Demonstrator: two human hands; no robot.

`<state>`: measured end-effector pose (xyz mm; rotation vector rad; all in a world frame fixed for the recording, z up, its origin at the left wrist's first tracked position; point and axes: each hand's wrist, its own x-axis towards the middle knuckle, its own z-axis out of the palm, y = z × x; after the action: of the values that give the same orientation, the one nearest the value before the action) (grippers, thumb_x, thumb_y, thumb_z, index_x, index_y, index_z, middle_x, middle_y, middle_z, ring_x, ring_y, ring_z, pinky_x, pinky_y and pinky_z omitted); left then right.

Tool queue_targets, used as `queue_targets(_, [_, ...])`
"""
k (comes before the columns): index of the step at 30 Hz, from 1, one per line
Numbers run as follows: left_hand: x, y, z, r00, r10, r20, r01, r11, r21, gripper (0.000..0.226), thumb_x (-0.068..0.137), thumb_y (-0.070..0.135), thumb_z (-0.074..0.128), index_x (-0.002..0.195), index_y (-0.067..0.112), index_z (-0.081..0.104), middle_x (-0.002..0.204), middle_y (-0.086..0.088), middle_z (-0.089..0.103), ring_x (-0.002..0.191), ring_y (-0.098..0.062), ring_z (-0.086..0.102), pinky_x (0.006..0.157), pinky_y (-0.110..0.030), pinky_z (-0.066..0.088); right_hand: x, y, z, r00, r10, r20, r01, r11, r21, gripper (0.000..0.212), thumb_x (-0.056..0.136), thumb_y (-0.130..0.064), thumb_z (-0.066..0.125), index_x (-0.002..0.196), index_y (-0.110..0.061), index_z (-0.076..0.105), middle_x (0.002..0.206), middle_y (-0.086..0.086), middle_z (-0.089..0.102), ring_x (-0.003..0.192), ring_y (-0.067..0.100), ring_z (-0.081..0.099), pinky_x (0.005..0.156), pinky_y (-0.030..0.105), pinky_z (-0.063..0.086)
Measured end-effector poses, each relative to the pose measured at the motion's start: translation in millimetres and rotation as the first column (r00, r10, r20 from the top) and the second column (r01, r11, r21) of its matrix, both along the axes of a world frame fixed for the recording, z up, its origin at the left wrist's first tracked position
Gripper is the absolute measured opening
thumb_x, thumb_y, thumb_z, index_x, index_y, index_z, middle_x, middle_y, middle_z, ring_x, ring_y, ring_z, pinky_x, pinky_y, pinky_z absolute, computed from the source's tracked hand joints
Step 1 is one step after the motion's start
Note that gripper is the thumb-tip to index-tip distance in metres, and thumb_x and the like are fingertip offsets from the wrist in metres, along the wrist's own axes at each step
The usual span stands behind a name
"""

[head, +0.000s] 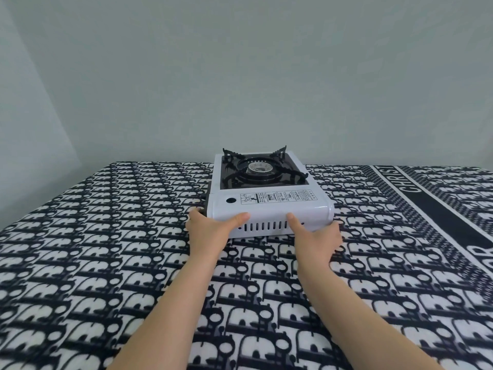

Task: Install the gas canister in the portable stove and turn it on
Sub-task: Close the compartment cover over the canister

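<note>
Patterned blanket (106, 263) underfoot, soft | left hand (210, 227) and right hand (317, 233) both gripping stove (266, 193) near side, thumbs on top | canister not visible | risk: stove tips on yielding cloth

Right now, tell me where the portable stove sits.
In the head view, the portable stove sits centre on the patterned blanket, near the wall, held by both hands.
</note>
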<state>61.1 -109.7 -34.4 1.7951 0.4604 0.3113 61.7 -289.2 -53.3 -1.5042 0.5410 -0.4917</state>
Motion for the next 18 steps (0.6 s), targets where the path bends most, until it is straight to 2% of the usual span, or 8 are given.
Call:
queue_targets(4, [-2.5,-2.8,2.3,1.000,0.009,0.011,-0.009,1.000,0.011,0.125,0.040,0.058,0.091,0.140,0.012,0.031,0.141,-0.011,0.040,0.119,-0.030,0.051,0.098,-0.046,0.048,-3.4,15.8,-3.9,1.000,0.016,-0.007,-0.015,0.993,0.119,0.092,0.067,-0.032,0.086,0.141,-0.010,0.034,0.147,0.013,0.032,0.130,0.031,0.040,0.104,0.049,0.040])
queue_targets(7, [-4.4,-8.5,4.2,1.000,0.022,0.012,-0.022,0.999,0.032,0.125,0.039,0.059,0.091,0.138,0.012,0.031,0.140,-0.012,0.040,0.119,-0.030,0.050,0.099,-0.046,0.047,-6.4,23.8,-7.9,0.996,0.094,0.001,-0.093,0.980,0.173,0.087,0.075,-0.033,0.080,0.143,-0.013,0.031,0.146,0.012,0.036,0.130,0.028,0.041,0.105,0.048,0.038])
queue_targets(10, [-6.5,-14.0,6.0,1.000,0.024,0.005,-0.025,0.999,0.046,0.126,0.039,0.059,0.091,0.138,0.012,0.030,0.141,-0.013,0.038,0.120,-0.030,0.050,0.099,-0.046,0.047,-9.7,29.5,-7.5,0.987,0.161,0.018,-0.161,0.967,0.196,0.086,0.080,-0.035,0.075,0.146,-0.017,0.023,0.146,0.008,0.038,0.130,0.025,0.040,0.104,0.040,0.037])
queue_targets(15, [-7.3,-18.6,8.1,1.000,0.025,-0.017,-0.026,1.000,-0.015,0.121,0.044,0.053,0.092,0.139,0.011,0.029,0.141,-0.014,0.039,0.120,-0.031,0.050,0.097,-0.043,0.047,-13.2,33.4,-5.3,0.976,0.213,0.039,-0.215,0.973,0.085,0.094,0.083,-0.038,0.070,0.151,-0.016,0.008,0.156,0.008,0.022,0.143,0.023,0.019,0.110,0.039,0.026])
queue_targets(18, [-8.1,-18.6,9.2,0.999,0.002,-0.045,-0.010,0.982,-0.187,0.108,0.048,0.051,0.090,0.134,0.007,0.041,0.134,-0.012,0.052,0.116,-0.030,0.056,0.095,-0.043,0.048,-14.3,33.2,-3.2,0.972,0.232,0.031,-0.233,0.972,0.033,0.097,0.085,-0.042,0.067,0.152,-0.018,0.001,0.159,0.009,0.010,0.145,0.021,0.009,0.110,0.040,0.021])
